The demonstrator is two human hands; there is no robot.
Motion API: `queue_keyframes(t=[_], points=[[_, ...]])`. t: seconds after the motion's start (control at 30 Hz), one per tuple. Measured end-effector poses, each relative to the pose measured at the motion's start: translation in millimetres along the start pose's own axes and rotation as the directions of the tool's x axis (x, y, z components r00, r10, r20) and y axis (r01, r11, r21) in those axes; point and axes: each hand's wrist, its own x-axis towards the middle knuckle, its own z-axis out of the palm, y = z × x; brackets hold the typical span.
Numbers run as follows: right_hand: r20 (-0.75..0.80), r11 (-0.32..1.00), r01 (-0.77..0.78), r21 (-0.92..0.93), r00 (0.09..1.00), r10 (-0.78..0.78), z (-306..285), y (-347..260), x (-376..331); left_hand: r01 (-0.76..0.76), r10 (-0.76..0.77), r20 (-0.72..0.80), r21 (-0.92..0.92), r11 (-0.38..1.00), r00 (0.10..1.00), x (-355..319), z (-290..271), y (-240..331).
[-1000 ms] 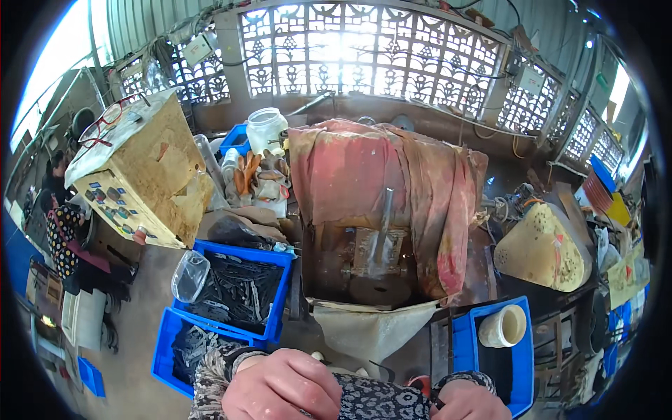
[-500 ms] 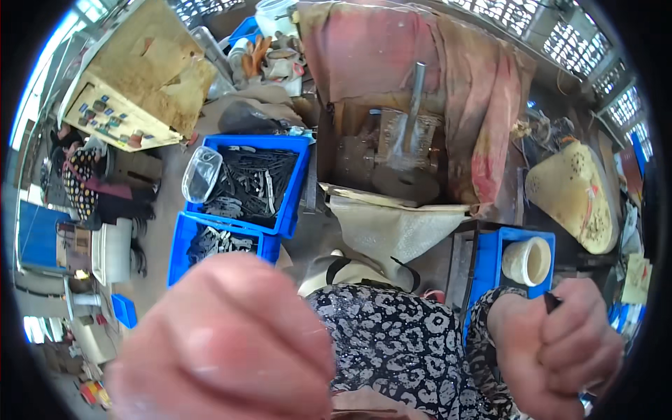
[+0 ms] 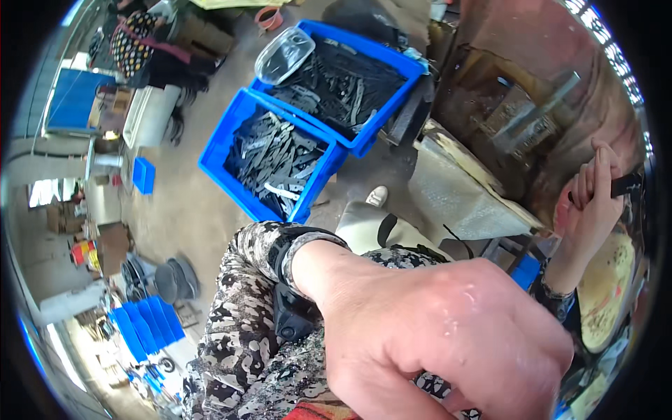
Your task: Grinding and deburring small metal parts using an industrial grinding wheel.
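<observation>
Grey floor [image 3: 182,217] spreads to the left, where two blue bins [image 3: 227,183] of dark strips [image 3: 276,154] stand edge to edge; an open machine [image 3: 521,129] with a reddish cover [image 3: 521,35] is at the right. The person's right hand [image 3: 596,183], raised near the machine, has its fingers closed round a dark piece [image 3: 630,183] that juts out rightward. The left hand [image 3: 448,329] is curled in the foreground; whether its hidden fingers hold anything cannot be told. The step in hand seems to be handling this one piece, and guiding it would call for a firm grip.
</observation>
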Motion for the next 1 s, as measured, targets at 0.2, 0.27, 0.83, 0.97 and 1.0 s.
queue_keyframes(t=[0.2, 0.27, 0.83, 0.97, 1.0], points=[[0.068, 0.978, 0.038, -0.206, 0.997, -0.024, 17, 22, 56, -0.108, 0.098, -0.066, -0.172, 0.979, 0.993, -26, -1, -1], [0.102, 0.888, 0.044, -0.458, 0.995, 0.003, -15, 40, 109, -0.095, 0.099, 0.068, -0.058, 0.994, 0.993, -17, -28, 13], [0.192, 0.028, 0.207, -0.978, 0.943, -0.274, -121, 94, 276, 0.91, 0.138, -0.99, 0.081, 0.406, 0.026, -241, -315, 98], [0.152, -0.03, 0.149, -0.988, 0.96, -0.235, -140, 86, 282, 0.993, 0.229, -0.97, 0.101, 0.062, 0.084, -284, -333, 94], [0.132, -0.054, 0.122, -0.991, 0.96, -0.249, -144, 83, 284, 0.987, 0.276, -0.948, 0.141, -0.075, 0.157, -291, -337, 94]])
